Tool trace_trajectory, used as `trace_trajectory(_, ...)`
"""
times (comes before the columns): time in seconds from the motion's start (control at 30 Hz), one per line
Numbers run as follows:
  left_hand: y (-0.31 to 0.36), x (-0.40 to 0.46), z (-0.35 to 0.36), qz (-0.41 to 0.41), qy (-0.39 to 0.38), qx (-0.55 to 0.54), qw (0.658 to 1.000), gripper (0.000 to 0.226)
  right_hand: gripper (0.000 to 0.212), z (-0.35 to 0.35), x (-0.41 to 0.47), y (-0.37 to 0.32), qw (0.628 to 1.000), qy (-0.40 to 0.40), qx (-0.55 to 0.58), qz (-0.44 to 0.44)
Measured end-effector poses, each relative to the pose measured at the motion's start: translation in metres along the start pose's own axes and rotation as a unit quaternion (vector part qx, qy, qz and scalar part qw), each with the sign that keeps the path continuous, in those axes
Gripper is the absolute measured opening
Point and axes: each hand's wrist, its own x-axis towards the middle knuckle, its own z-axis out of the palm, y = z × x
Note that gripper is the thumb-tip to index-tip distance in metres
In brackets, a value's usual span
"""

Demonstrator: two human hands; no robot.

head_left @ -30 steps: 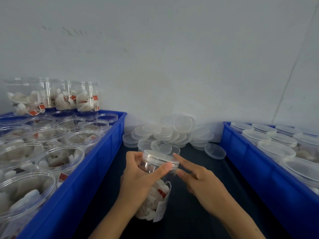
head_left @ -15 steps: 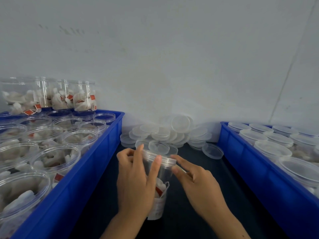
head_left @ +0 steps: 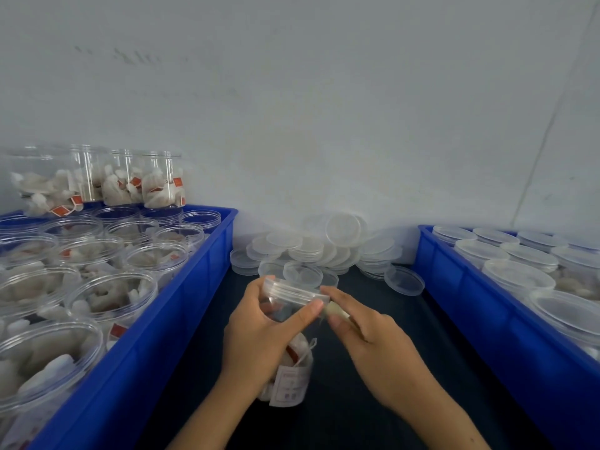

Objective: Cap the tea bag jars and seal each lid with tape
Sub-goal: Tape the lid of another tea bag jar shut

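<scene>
A clear tea bag jar [head_left: 289, 381] stands on the dark table between the two crates, with a clear lid [head_left: 293, 292] on its top. My left hand [head_left: 263, 332] grips the jar just under the lid, thumb across its front. My right hand [head_left: 367, 336] pinches something small and pale at the lid's right rim; I cannot tell whether it is tape. White tea bags and a paper label show through the jar's lower part.
A blue crate [head_left: 181, 306] on the left holds several open jars of tea bags. Another blue crate [head_left: 480, 316] on the right holds several capped jars. A heap of loose clear lids [head_left: 324, 248] lies against the wall behind the jar.
My left hand has shifted around the jar, its thumb now lying across the front. My right hand's fingertips have closed on a small pale piece at the lid's right edge.
</scene>
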Motion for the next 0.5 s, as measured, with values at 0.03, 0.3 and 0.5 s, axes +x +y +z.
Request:
trace_trajectory(0.03, 0.000, 0.001, -0.001, -0.001, -0.004, -0.004, 1.000, 0.078, 0.043, -0.004, 0.000, 0.000, 1.000, -0.004, -0.004, 0.002)
trace_trajectory(0.3, -0.001, 0.004, -0.006, -0.002, -0.013, -0.042, 0.999, 0.079, 0.048, -0.027, -0.007, -0.007, 0.994, 0.039, -0.098, -0.021)
trace_trajectory(0.5, -0.004, 0.006, -0.010, 0.003, -0.043, -0.041, 0.998, 0.099, 0.046, -0.035, -0.018, -0.019, 0.983, 0.086, -0.147, -0.073)
